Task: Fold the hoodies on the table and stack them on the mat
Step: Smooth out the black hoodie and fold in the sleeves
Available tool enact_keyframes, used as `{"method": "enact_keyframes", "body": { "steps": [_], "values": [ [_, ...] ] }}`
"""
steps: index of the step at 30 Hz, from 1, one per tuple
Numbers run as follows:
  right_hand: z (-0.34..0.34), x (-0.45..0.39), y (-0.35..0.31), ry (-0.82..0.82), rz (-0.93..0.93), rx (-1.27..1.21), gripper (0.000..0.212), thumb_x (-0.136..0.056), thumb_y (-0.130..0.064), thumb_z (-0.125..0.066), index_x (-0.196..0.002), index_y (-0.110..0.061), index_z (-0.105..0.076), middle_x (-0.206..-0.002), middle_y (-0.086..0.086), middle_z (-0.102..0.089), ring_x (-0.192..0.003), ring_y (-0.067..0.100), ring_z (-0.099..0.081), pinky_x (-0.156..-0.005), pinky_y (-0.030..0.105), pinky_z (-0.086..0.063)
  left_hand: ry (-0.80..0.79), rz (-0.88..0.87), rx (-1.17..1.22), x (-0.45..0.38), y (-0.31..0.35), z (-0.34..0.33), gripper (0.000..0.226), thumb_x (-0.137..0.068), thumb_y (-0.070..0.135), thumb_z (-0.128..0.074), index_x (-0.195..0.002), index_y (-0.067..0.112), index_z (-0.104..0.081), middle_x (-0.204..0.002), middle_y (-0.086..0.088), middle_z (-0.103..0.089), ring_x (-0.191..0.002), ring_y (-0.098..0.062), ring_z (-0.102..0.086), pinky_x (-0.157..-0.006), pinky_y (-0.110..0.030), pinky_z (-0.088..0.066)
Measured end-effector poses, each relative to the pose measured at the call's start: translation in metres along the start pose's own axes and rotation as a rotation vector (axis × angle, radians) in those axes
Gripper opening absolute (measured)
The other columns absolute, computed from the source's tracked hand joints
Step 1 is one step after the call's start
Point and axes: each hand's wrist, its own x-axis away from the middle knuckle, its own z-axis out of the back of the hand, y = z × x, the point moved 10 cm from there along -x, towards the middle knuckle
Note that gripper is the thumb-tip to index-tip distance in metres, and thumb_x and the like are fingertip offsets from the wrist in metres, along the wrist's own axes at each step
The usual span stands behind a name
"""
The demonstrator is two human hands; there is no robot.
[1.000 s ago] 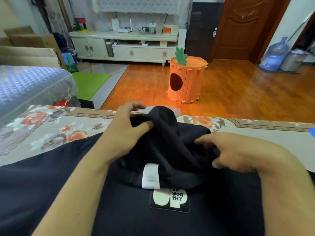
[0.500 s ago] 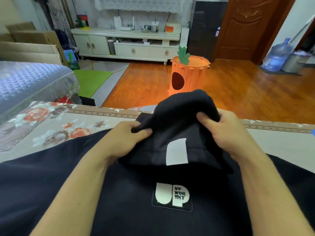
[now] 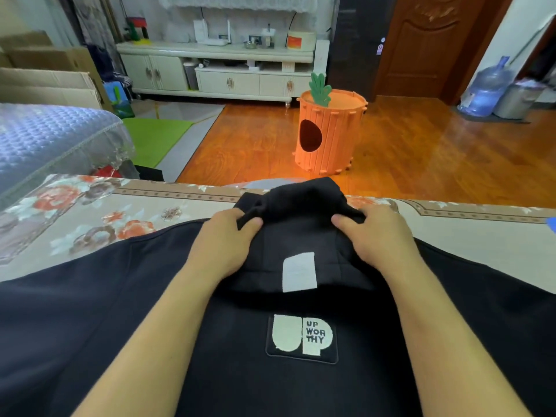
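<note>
The black cotton hoodie (image 3: 391, 341) is spread flat across the floral-patterned table cover (image 3: 90, 218), and its lower body and both sleeves are cut off by the frame edges, so its full outline cannot be made out. A mat for stacking cannot be identified with certainty. The print on the white rectangular neck label (image 3: 298, 272) is too small to be read, while the black chest patch (image 3: 301, 338) below it is lettered "UP WOR THY" in white. The far tips of the fingers of both hands are hidden under the bunched hood (image 3: 304, 197).

Beyond the table, an orange carrot-shaped slatted bin (image 3: 329, 130) with a dark oval opening stands on the polished wooden floor (image 3: 421, 152); its contents are hidden in shadow. A blue translucent water jug (image 3: 486, 88) is seen near the brown wooden door (image 3: 421, 46), and what it holds cannot be judged. Small items on the white low cabinet (image 3: 216, 70) are too distant to be named.

The left hand (image 3: 224, 245) is laid palm down on the hoodie, its thumb and fingers closed in a pinch on the left edge of the hood. The right hand (image 3: 380, 239) is placed likewise, the right edge of the hood being pinched between thumb and curled fingers. Both forearms are extended forward from the bottom of the view, converging slightly toward the hood, which is held at the far edge of the table.
</note>
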Motion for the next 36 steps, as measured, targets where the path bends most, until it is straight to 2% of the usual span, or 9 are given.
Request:
{"method": "enact_keyframes", "body": {
  "steps": [6,10,12,14,18,22,24,29,36],
  "values": [
    [0.032,-0.003,-0.014,0.016,0.033,-0.542,0.025,-0.099,-0.038,-0.057,-0.091,-0.017,-0.068,-0.086,0.001,-0.072,-0.084,0.024,-0.068,-0.072,0.037,-0.051,0.203,-0.151,0.248,0.008,0.035,0.055,0.030,-0.087,0.040,-0.074,-0.111,0.027,-0.061,-0.102,0.005,-0.062,-0.094,-0.011,-0.058,-0.082,-0.029,-0.042],
    [0.015,-0.008,0.013,0.113,-0.075,-0.114,0.035,-0.098,-0.033,-0.059,-0.127,-0.015,-0.054,-0.126,0.013,-0.061,-0.114,0.036,-0.058,-0.086,0.040,-0.043,-0.286,-0.278,-0.170,0.026,0.051,0.010,0.106,-0.060,0.070,-0.074,-0.152,0.050,-0.025,-0.151,0.004,-0.031,-0.139,-0.014,-0.031,-0.118,-0.038,-0.030],
    [0.008,-0.004,0.014,0.109,-0.053,-0.084,0.050,-0.098,-0.026,-0.061,-0.143,-0.019,-0.042,-0.138,0.011,-0.053,-0.123,0.035,-0.053,-0.091,0.040,-0.042,-0.494,-0.250,-0.449,0.036,0.031,-0.026,0.117,-0.066,0.071,-0.075,-0.157,0.051,-0.005,-0.164,0.006,-0.007,-0.150,-0.019,-0.012,-0.123,-0.043,-0.021],
    [0.023,-0.001,-0.001,0.186,0.059,-0.088,0.062,-0.097,-0.020,-0.063,-0.151,-0.027,-0.033,-0.137,0.010,-0.051,-0.122,0.031,-0.053,-0.093,0.040,-0.043,-0.467,-0.224,-0.587,0.032,0.016,-0.035,0.117,-0.072,0.068,-0.074,-0.157,0.051,0.006,-0.166,0.004,0.004,-0.152,-0.025,-0.007,-0.122,-0.045,-0.020],
    [0.019,-0.004,-0.012,0.048,0.106,-0.036,0.050,-0.101,-0.026,-0.053,-0.148,-0.031,-0.038,-0.135,0.006,-0.053,-0.125,0.030,-0.051,-0.092,0.041,-0.043,-0.344,-0.267,-0.456,0.020,0.020,-0.023,0.104,-0.078,0.057,-0.071,-0.156,0.053,-0.002,-0.160,0.004,-0.014,-0.146,-0.023,-0.023,-0.119,-0.042,-0.028],
    [-0.003,-0.003,-0.001,-0.058,-0.021,-0.123,0.045,-0.105,-0.044,-0.037,-0.143,-0.021,-0.045,-0.138,0.006,-0.055,-0.125,0.031,-0.051,-0.088,0.039,-0.039,-0.218,-0.065,0.242,0.004,0.018,-0.012,0.064,-0.095,0.063,-0.052,-0.153,0.044,-0.034,-0.148,0.020,-0.043,-0.138,-0.002,-0.038,-0.116,-0.029,-0.028],
    [-0.006,-0.004,0.004,-0.061,-0.066,-0.230,0.055,-0.101,-0.056,-0.039,-0.140,-0.020,-0.050,-0.134,0.002,-0.059,-0.124,0.028,-0.054,-0.094,0.040,-0.044,-0.096,0.015,0.173,-0.003,0.005,-0.011,0.049,-0.097,0.061,-0.049,-0.137,0.033,-0.053,-0.128,0.011,-0.062,-0.123,-0.013,-0.056,-0.104,-0.036,-0.042],
    [-0.025,-0.005,0.012,-0.302,-0.087,-0.562,0.040,-0.090,-0.057,-0.063,-0.117,-0.028,-0.070,-0.103,-0.010,-0.076,-0.101,0.020,-0.071,-0.099,0.047,-0.053,-0.159,-0.015,-0.139,0.000,-0.003,-0.022,0.036,-0.083,0.051,-0.075,-0.086,0.017,-0.062,-0.084,0.004,-0.066,-0.083,-0.020,-0.062,-0.076,-0.040,-0.049],
    [0.005,-0.001,-0.014,-0.144,0.021,-0.587,0.037,-0.096,-0.053,-0.058,-0.094,-0.020,-0.074,-0.087,-0.006,-0.077,-0.085,0.017,-0.072,-0.084,0.041,-0.057,-0.141,0.057,0.635,0.008,0.019,0.027,0.014,-0.093,0.019,-0.070,-0.105,0.014,-0.075,-0.097,-0.006,-0.079,-0.094,-0.025,-0.075,-0.090,-0.045,-0.058]
  ]
}}
